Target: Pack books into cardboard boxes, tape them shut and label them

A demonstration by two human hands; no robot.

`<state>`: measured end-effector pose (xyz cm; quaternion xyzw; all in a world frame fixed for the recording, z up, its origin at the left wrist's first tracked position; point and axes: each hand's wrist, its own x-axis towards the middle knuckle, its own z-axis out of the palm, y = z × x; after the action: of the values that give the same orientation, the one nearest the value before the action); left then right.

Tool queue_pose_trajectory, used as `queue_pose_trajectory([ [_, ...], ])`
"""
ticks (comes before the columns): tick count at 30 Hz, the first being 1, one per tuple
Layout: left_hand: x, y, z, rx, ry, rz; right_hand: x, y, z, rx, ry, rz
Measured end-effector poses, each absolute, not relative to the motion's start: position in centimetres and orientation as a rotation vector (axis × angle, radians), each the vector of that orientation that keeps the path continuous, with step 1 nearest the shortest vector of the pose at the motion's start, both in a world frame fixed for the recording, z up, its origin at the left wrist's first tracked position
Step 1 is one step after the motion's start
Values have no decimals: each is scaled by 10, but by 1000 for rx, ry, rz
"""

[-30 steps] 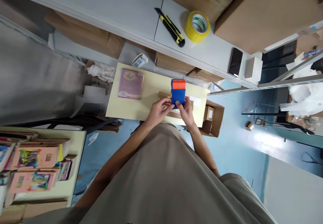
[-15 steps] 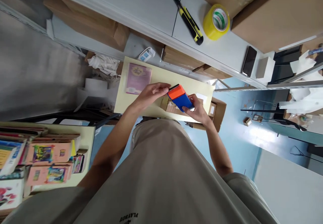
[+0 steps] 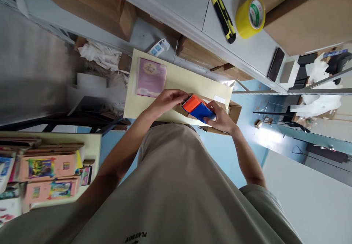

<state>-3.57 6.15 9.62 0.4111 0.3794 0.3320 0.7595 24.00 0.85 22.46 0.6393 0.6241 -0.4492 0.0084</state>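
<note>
An orange-and-blue block-shaped device [image 3: 198, 107] with a dark toothed edge at its orange end is held over the pale yellow table; I cannot tell its exact kind. My right hand [image 3: 220, 117] is closed around the blue end, thumb and fingers on opposite sides. At the toothed end, my left hand [image 3: 172, 101] has its thumb and fingertips pinched together against the dark edge. Whatever lies between those fingertips is too small to make out. Below the device, a cardboard box [image 3: 180, 110] is partly hidden on the table [image 3: 176, 70]. A purple book [image 3: 151, 77] lies left of it.
Ahead, a grey shelf [image 3: 176, 2] carries a black-and-yellow utility knife [image 3: 223, 15], a yellow tape roll [image 3: 247, 20] and a phone [image 3: 275, 65]. A white power strip [image 3: 159, 48] sits beyond the table. Stacked books [image 3: 49, 167] stand at lower left; an open carton [image 3: 235, 113] is at right.
The device has tilted so its toothed edge shows more. My left fingertips have closed together at that edge, and my right hand has shifted slightly right. The whole view has shifted too.
</note>
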Motion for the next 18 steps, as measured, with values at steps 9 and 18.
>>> queue_pose_trajectory([
  [9, -16, 45, 75, 698, 792, 751, 235, 16, 237, 2004, 1766, -1408],
  [18, 3, 10, 75, 561, 903, 759, 217, 32, 268, 1940, 1512, -1146],
])
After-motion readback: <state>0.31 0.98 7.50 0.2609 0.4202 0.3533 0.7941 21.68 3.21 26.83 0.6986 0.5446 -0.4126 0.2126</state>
